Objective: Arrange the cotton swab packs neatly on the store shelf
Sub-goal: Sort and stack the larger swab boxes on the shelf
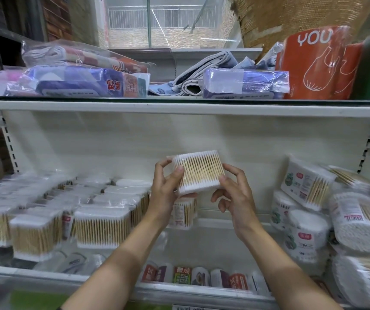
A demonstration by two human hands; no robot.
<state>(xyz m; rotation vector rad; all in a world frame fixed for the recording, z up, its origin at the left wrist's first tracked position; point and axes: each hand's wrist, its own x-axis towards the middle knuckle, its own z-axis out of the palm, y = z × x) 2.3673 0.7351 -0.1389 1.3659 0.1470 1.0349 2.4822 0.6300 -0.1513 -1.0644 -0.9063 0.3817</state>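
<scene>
A cotton swab pack (198,172) is held up at frame centre, gripped by the left hand (168,191) and pinched by the right hand (235,195), above the shelf (215,242) where packs stand in rows (63,222) at lower left.

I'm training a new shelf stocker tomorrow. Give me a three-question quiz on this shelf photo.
1. True or false: both hands hold the cotton swab pack.
2. Which side of the shelf has the tidy rows of packs: A left, B right?
3. Fill in: the orange package on the upper shelf reads ____.

Key: 1 true, left hand and right hand pinch it; 2 A, the right pile leans; 3 YOU.
</scene>
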